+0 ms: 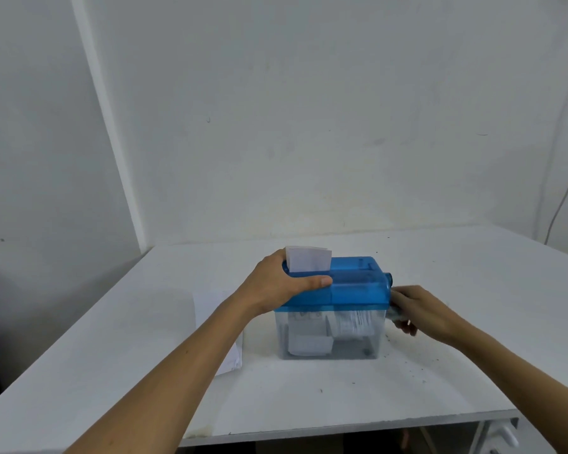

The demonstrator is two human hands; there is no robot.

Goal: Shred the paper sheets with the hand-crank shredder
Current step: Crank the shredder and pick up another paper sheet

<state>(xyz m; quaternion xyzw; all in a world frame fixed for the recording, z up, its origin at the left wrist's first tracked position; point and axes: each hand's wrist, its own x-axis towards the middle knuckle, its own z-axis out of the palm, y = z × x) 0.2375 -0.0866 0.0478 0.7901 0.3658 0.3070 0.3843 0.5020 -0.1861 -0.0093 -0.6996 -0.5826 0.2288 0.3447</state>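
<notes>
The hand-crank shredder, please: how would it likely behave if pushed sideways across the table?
The shredder looks light: a thin clear plastic bin holding only some paper, so it would probably slide easily on the smooth table. With its blue lid on top, a high push might tip it; the left hand gripping the lid suggests it needs steadying.

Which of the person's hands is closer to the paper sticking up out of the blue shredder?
Left. The left hand grips the top of the shredder, right beside the upright paper. The right hand is off the far right end, holding the crank.
</notes>
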